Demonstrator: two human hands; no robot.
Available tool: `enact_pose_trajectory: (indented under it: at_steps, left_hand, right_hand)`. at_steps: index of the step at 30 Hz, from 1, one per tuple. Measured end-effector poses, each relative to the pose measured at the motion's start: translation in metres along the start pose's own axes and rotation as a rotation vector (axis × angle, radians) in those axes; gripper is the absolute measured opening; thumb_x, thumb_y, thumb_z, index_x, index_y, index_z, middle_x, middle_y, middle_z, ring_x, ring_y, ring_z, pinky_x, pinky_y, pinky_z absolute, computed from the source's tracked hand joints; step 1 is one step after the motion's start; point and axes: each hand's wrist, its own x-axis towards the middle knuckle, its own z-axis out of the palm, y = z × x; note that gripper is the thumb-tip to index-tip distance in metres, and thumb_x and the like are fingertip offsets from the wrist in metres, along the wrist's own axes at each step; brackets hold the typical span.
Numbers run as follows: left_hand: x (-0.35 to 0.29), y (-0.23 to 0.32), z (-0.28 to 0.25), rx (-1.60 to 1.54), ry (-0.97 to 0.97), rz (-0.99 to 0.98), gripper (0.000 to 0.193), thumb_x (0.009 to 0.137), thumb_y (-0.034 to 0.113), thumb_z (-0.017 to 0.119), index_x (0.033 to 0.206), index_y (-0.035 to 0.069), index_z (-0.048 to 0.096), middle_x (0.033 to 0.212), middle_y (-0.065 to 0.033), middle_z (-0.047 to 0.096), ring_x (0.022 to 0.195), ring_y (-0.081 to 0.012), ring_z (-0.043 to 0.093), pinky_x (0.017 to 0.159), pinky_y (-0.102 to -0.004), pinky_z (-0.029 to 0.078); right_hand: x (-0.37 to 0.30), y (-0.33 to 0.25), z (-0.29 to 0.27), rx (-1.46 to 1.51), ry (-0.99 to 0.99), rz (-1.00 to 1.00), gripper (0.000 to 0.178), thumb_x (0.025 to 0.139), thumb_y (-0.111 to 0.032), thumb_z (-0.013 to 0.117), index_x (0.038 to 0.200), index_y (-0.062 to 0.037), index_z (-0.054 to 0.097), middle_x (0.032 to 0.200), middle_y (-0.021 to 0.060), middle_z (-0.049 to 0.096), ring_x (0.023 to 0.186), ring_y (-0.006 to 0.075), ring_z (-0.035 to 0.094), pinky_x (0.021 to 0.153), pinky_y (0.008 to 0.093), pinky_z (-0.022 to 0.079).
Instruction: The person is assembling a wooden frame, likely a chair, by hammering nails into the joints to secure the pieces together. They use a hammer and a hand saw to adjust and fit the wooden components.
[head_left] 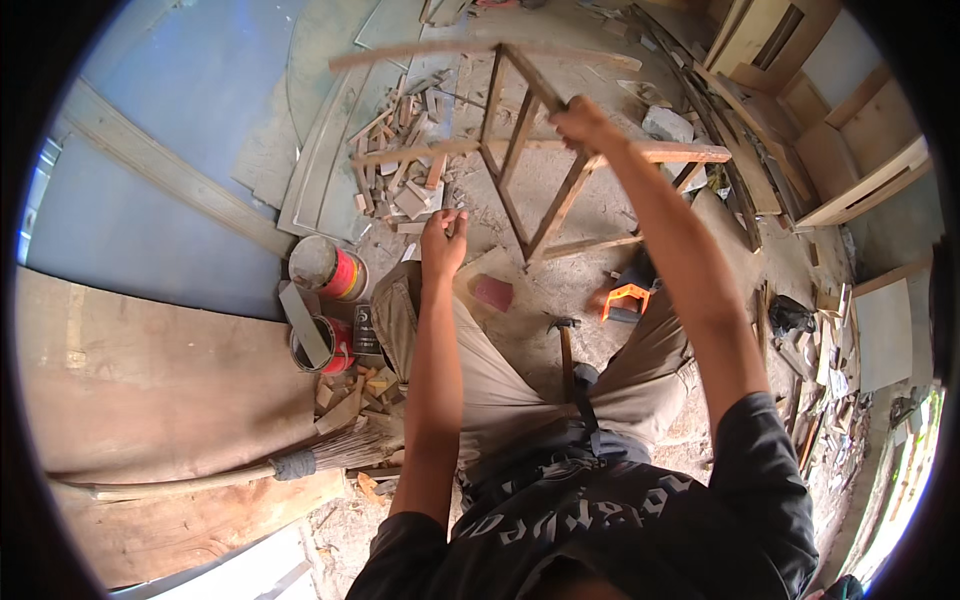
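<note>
My right hand point(582, 124) is raised and grips a slat of a wooden frame point(520, 130) made of thin reddish battens, held up in front of me. My left hand point(443, 240) is lifted lower down, near the frame's bottom corner, fingers curled around a small thin object, likely a nail; I cannot tell exactly what it is. A hammer point(565, 345) with a wooden handle stands between my knees, head up. I sit with both legs in beige trousers apart.
Two red tins point(335, 268) stand at my left, beside a broom point(300, 462) and a brown board point(150, 380). A heap of wood offcuts point(400, 160) lies ahead. An orange power tool point(625, 297) sits at my right. Planks and a wooden cabinet point(850, 130) fill the right side.
</note>
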Motion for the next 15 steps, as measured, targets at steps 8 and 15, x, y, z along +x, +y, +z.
enact_pose_trajectory:
  at_steps: [8,15]
  left_hand:
    - [0.083,0.030,-0.004,-0.798,-0.181,-0.265,0.060,0.094,0.053,0.053,0.128,0.003,0.051,0.110,-0.0060,0.069,0.114,-0.0207,0.056,0.104,-0.0483,0.035]
    - [0.146,0.105,0.000,-0.699,-0.148,-0.236,0.031,0.097,0.031,0.058,0.106,0.002,0.061,0.095,-0.0056,0.066,0.089,-0.0175,0.057,0.090,-0.0366,0.041]
  right_hand:
    - [-0.047,-0.055,-0.109,0.711,-0.015,-0.193,0.021,0.092,-0.023,0.067,0.092,-0.0050,0.056,0.068,0.0003,0.056,0.054,0.0071,0.049,0.048,0.0230,0.045]
    - [-0.029,0.094,-0.120,0.923,0.032,-0.012,0.029,0.095,-0.030,0.061,0.087,-0.0027,0.052,0.071,0.0033,0.056,0.054,0.0099,0.050,0.051,0.0252,0.046]
